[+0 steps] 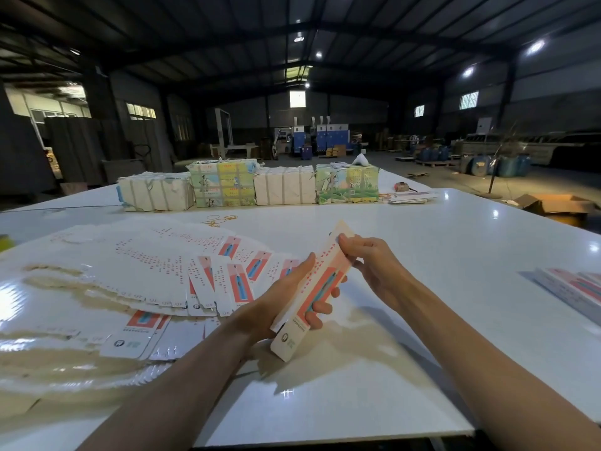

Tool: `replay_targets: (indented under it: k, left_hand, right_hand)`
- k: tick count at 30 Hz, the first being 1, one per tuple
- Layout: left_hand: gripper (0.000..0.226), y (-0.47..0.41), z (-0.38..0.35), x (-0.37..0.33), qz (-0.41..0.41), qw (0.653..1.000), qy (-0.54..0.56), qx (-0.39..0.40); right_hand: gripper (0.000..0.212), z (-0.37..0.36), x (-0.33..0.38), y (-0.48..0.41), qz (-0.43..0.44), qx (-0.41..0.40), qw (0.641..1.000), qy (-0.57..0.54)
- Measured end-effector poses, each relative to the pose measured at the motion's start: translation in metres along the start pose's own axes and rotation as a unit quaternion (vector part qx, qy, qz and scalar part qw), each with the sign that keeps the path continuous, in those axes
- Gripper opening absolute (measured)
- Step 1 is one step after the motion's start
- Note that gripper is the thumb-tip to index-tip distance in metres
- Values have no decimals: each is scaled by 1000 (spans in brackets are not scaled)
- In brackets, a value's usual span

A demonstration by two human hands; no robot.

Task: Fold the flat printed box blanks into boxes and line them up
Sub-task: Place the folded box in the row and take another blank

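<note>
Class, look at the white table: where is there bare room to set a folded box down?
Bare table lies between the right hand, pinching the held box, and the finished boxes at right, and beyond it up to the wrapped bundles. The left side is crowded with fanned blanks.

Premises: industrial hall, a packaging works or warehouse. Steel-framed roof (292,27) with high lamps (536,46), concrete floor (455,177), blue machines (325,135) at far wall. Drums (432,154) on pallets. Strapped printed bundles (224,183) and fanned blanks (146,271) on large white bench (422,255).
</note>
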State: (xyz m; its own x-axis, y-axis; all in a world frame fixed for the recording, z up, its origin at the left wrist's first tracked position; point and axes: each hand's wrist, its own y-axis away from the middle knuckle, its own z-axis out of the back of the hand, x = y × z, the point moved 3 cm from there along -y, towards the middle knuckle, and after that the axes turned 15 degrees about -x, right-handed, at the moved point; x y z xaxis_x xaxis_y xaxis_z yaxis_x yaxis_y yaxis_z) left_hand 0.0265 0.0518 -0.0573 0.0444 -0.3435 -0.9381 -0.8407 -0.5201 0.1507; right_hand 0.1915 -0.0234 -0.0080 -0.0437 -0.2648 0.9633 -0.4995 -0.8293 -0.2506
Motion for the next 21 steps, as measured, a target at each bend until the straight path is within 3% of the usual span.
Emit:
replay_targets:
  k: [2, 5, 7, 10, 14, 18, 21]
  left_hand:
    - [97, -1, 2, 3, -11, 999, -15, -30]
    - [88, 6, -7, 0, -7, 997, 79, -17]
    - [79, 10, -5, -4, -35, 991, 119, -45]
    - [67, 17, -4, -6, -75, 979, 178, -57]
    - [60, 16, -12, -4, -73, 978, 170, -98]
    - [63, 12, -6, -8, -97, 977, 37, -187]
    - [62, 14, 1, -12, -175, 927, -113, -313]
  right_hand:
    - [38, -3, -2, 1, -6, -1, 1000, -23]
    - [23, -7, -4, 1, -12, -15, 995, -94]
    - [32, -10, -6, 2, -32, -36, 989, -137]
    - [60, -21, -17, 8, -51, 21, 994, -91]
    - [54, -32, -18, 16, -12, 37, 997, -69]
    - [58, -27, -12, 14, 23, 8, 999, -29]
    - [73, -18, -13, 10, 32, -3, 999, 12]
